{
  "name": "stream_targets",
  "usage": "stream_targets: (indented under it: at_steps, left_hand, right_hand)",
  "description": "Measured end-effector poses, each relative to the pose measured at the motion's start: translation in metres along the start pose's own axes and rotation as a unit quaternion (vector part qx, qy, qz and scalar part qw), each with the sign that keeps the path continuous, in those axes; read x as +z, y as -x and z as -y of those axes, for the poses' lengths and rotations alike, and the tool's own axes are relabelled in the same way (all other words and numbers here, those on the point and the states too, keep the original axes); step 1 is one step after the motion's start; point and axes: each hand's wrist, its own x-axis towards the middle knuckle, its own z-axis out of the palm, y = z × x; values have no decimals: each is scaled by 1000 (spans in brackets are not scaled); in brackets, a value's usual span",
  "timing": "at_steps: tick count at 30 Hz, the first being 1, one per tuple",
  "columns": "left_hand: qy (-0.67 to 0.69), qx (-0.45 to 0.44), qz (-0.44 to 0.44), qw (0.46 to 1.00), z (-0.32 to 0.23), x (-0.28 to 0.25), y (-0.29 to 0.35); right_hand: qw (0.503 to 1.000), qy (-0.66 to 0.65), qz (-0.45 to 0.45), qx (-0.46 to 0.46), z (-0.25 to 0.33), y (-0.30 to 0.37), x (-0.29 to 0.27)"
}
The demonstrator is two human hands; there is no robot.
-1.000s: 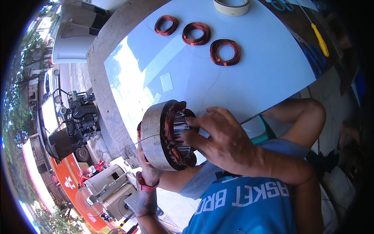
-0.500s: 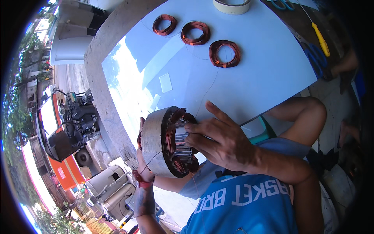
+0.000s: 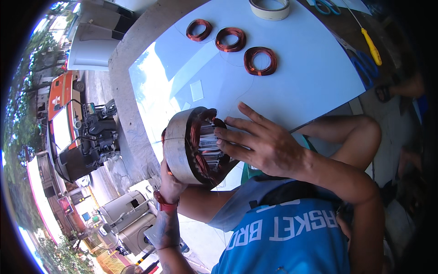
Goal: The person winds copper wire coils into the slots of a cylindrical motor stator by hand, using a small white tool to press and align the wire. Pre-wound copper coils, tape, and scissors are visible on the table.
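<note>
My left hand (image 3: 171,183) grips a motor stator (image 3: 177,142) from below and behind, with part of its fingers hidden by the metal ring. The stator is tilted, its bore facing right. Copper windings (image 3: 195,137) line its rim, and pale slot strips (image 3: 209,144) show inside. At the bore my right hand (image 3: 273,148) has its fingers spread and stretched out. Its fingertips are at the edge of the slots, and I see nothing held between them. On the white table lie three loose copper coils, the closest being a reddish ring (image 3: 248,63).
A white table (image 3: 301,77) carries a tape roll (image 3: 270,12) at its far edge. To the right are a yellow-handled screwdriver (image 3: 372,48) and blue-handled scissors (image 3: 364,68). Another person's foot (image 3: 404,87) shows at right. A parked motor tricycle (image 3: 68,128) stands left.
The stator has been turned and raised slightly in my left hand. My right fingers have spread apart, drawing back from deeper in the bore to its edge.
</note>
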Motion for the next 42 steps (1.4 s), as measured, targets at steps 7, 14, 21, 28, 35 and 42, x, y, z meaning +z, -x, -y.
stream_targets:
  at_steps: [7, 14, 21, 28, 35, 42]
  left_hand:
    - [-287, 163, 65, 942, -45, -27, -22]
    - [-104, 63, -28, 992, -26, 4, -2]
    - [-20, 51, -89, 995, -25, 33, 15]
    - [27, 27, -79, 996, -12, 33, -3]
    - [68, -55, -102, 991, -21, 39, 24]
    - [-159, 43, -39, 986, -36, 12, 14]
  right_hand:
    - [996, -64, -16, 60, 5, -4, 2]
    - [987, -114, -44, 104, 14, -8, 2]
    - [990, -99, 19, 98, 13, -12, 2]
    - [988, -145, -21, 55, 0, -2, 10]
    - [981, -182, -10, 61, -7, -6, 8]
    - [979, -188, -1, 78, -3, -10, 0]
